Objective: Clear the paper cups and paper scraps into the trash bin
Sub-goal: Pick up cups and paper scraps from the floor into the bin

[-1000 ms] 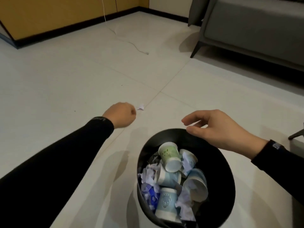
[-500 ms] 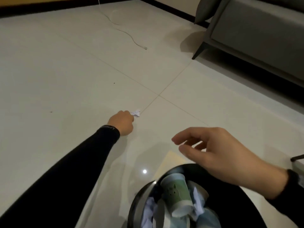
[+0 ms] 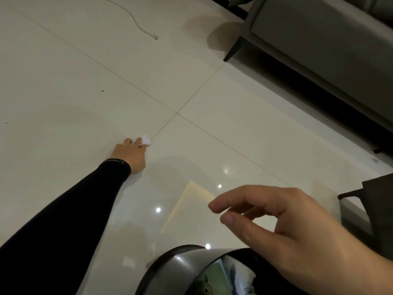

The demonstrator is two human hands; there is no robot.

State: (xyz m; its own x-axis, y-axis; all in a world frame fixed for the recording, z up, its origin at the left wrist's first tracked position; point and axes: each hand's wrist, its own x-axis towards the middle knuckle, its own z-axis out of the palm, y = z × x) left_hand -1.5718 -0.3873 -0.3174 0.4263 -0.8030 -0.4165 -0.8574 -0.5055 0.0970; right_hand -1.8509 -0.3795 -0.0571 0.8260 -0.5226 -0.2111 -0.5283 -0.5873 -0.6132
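Observation:
A small white paper scrap (image 3: 145,140) lies on the pale tiled floor beside a grout line. My left hand (image 3: 132,153), arm stretched out in a black sleeve, rests low on the floor with its fingertips pinched on the scrap. The black trash bin (image 3: 170,266) sits at the bottom edge, mostly cut off. Inside it, a green paper cup (image 3: 205,285) and crumpled paper show. My right hand (image 3: 287,233) hovers over the bin's rim, fingers loosely curled apart and holding nothing.
A grey sofa (image 3: 319,43) with a dark leg (image 3: 232,51) fills the upper right. A thin white cable (image 3: 138,22) trails across the floor at the top. A dark piece of furniture (image 3: 378,201) juts in at the right edge.
My view has dropped closer to the floor. My left hand has reached forward from beside the bin to the scrap and closed its fingertips on it. The right hand stays over the bin.

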